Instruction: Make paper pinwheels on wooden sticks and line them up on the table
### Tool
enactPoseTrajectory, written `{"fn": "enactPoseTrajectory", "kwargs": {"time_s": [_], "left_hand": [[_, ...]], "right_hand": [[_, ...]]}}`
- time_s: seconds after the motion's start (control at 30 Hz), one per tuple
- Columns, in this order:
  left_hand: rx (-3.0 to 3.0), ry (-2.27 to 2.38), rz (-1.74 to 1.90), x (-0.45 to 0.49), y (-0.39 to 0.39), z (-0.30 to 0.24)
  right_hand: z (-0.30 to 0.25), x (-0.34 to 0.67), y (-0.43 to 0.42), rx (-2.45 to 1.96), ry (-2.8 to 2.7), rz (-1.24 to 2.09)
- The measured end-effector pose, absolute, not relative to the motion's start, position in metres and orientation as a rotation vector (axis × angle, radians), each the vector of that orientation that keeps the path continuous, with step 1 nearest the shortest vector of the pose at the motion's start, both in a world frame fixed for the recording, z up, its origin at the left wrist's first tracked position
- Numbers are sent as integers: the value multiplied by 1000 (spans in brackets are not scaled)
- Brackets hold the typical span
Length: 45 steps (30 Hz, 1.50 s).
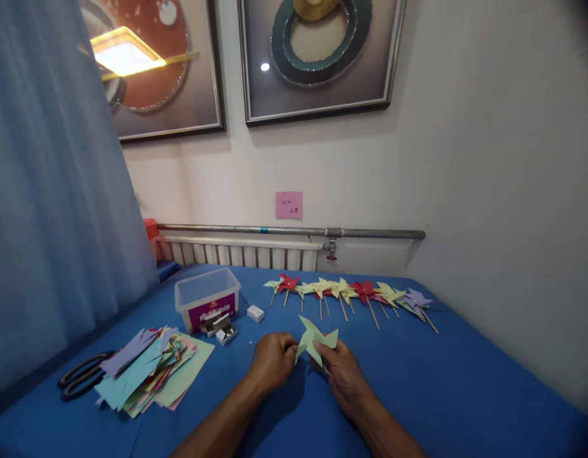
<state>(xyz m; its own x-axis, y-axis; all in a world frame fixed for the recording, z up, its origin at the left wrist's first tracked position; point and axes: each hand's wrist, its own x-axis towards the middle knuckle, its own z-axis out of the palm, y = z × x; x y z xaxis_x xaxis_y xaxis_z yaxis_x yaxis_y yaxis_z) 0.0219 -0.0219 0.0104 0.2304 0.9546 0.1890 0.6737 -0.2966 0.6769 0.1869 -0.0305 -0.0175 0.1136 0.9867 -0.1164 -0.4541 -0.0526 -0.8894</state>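
Note:
A pale green paper pinwheel [311, 335] is held up over the blue-covered table, its blades folded in towards the centre. My right hand [344, 372] grips it from the right, with the thumb pressed near the middle and the fingers behind the paper. Close by the left blade, my left hand [275, 360] is closed with its fingertips curled together. What those fingers hold, if anything, is hidden. No stick shows on this pinwheel.
Finished pinwheels [342, 289] on sticks lie in a row at the back. A clear plastic tub [208, 289], small open boxes [226, 331] and a white box [255, 313] stand left. Coloured paper [141, 372] and black-handled scissors [79, 376] lie nearer. A wall bounds the right.

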Motion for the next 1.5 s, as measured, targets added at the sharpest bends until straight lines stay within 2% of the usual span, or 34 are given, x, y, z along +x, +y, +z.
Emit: {"fn": "enactPoseTrajectory", "kwargs": {"time_s": [1.5], "left_hand": [[2006,1572,811,28,-29,12]], "right_hand": [[-46,187,-15,-1005,-814,1285]]}}
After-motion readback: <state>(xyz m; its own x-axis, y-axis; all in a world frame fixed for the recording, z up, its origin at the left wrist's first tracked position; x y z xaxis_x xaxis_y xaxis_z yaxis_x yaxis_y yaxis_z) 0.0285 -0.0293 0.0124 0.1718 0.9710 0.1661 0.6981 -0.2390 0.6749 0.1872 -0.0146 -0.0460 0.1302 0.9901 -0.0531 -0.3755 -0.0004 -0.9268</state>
